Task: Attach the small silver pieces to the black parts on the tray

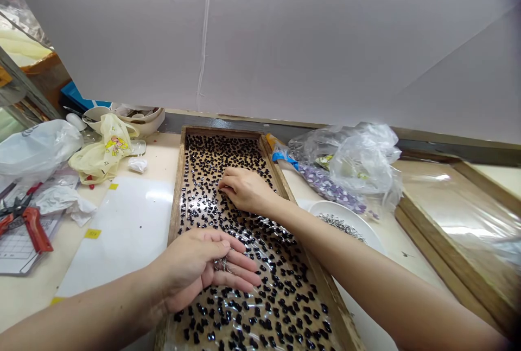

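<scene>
Watching from afar, I see left hand (pixel 215 267) palm up, fingers loosely extended, small thin silver metal pins (pixel 223 265) lying in palm. Right hand (pixel 248 189) bent downward, fingertips drawn together at small glossy black lobed pieces (pixel 324 308); cannot tell whether it grips anything. Pieces lie scattered across long wooden-framed tray (pixel 176 199) on cream bench (pixel 157 153). Round white bowl (pixel 372 229) holding similar pins stands just right of tray.

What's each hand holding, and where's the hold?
Left hand: loose metal pins, cradled on the finger side of its palm. Right hand: can't tell.
</scene>
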`<state>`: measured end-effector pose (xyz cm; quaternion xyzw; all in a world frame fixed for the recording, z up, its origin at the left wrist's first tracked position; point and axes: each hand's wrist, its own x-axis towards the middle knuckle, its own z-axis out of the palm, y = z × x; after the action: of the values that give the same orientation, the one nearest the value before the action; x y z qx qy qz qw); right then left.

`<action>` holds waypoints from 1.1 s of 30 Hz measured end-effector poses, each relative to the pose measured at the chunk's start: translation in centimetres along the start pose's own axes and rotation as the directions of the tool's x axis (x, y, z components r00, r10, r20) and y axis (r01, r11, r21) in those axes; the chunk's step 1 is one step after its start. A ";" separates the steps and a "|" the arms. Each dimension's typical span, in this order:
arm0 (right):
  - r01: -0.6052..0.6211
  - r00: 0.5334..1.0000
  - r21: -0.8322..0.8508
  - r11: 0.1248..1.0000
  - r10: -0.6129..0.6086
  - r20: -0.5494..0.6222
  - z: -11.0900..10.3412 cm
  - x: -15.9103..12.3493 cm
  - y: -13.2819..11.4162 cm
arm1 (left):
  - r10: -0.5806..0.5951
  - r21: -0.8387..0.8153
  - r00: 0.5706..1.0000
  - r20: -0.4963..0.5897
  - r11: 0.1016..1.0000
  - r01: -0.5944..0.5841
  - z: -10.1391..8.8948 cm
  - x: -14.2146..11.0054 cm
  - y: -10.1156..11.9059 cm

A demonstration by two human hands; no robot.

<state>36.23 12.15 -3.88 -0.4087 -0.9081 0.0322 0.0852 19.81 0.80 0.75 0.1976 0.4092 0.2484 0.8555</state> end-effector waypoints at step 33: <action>0.095 0.990 0.405 0.909 -0.044 -0.133 -4.9 -7.4 -6.7 | 0.087 0.015 0.996 0.014 0.996 -0.087 0.1 0.0 -0.2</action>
<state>36.97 2.12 0.90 -0.3503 -0.8882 0.1942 0.2251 19.93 0.66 0.73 0.2235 0.3965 0.2809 0.8449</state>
